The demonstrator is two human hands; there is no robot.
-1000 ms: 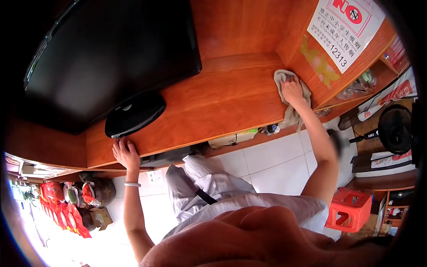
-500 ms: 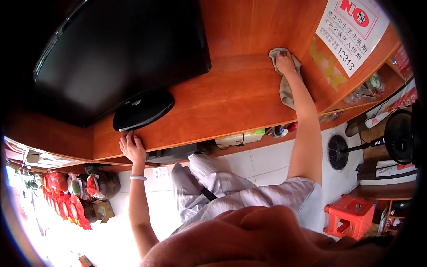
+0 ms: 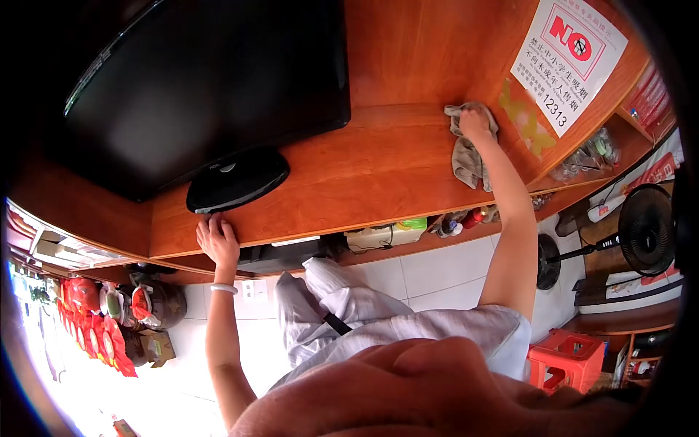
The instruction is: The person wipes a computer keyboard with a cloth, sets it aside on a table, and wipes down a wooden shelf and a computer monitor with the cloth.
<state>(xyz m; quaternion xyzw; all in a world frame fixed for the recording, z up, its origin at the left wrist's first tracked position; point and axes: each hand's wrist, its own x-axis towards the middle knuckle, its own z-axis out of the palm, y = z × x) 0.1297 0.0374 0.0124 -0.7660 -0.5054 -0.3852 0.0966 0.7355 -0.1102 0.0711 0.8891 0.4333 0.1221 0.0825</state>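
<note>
A crumpled grey-brown cloth [image 3: 468, 162] lies on the wooden shelf [image 3: 378, 175], close to its right side panel. My right hand [image 3: 476, 122] presses down on the cloth's upper part, fingers closed round it. On the left, my left hand [image 3: 218, 239] rests flat over the shelf's front edge with its fingers stretched out and nothing in them. Its fingertips are just in front of the black oval stand [image 3: 239, 178] of a monitor [image 3: 211, 80], touching or nearly touching it.
A printed sign [image 3: 568, 62] is stuck to the right panel, beside yellowish tape remnants [image 3: 524, 120]. Below the shelf are bottles [image 3: 449, 224] and a white box-like item [image 3: 378, 238]. A black fan [image 3: 646, 229] and a red stool [image 3: 566, 360] stand at right.
My right hand and the cloth have moved slightly toward the shelf's front, and the cloth is more bunched. My left hand stays in place. The view has shifted a little.
</note>
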